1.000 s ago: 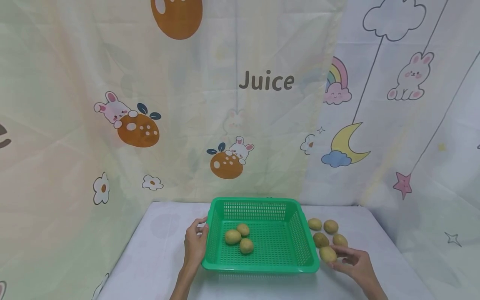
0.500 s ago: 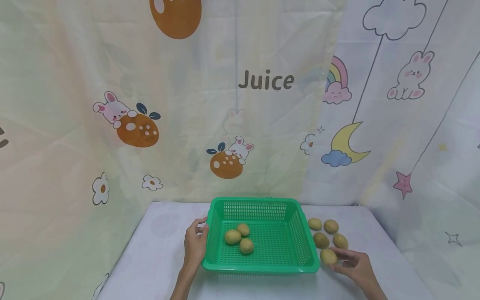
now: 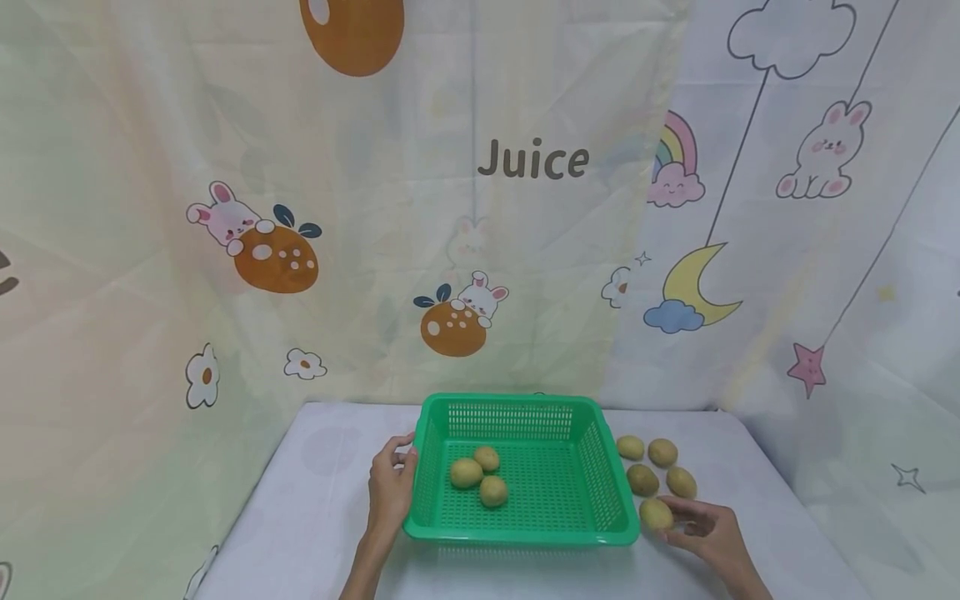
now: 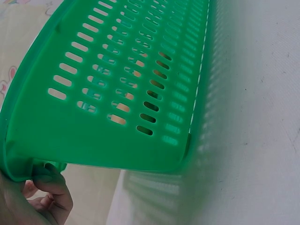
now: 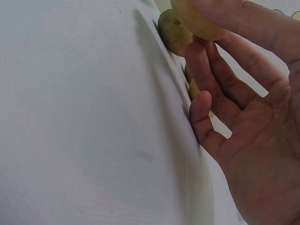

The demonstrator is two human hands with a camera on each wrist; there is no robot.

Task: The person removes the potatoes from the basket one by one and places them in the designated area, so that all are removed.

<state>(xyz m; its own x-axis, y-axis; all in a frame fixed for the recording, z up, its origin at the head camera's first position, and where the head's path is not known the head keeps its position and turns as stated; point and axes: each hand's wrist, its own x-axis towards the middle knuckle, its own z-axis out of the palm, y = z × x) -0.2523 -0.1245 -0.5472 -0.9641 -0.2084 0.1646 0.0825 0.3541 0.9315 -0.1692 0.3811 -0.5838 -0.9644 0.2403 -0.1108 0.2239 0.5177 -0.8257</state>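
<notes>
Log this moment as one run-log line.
left hand: grips green basket rim | right hand: pinching nearest potato | basket: three potatoes | table: five potatoes

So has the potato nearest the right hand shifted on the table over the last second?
Yes, slightly. The nearest potato, pinched by the right hand, has come a little toward the near table edge, opening a gap from the potato behind it. The green basket hasn't moved.
</notes>
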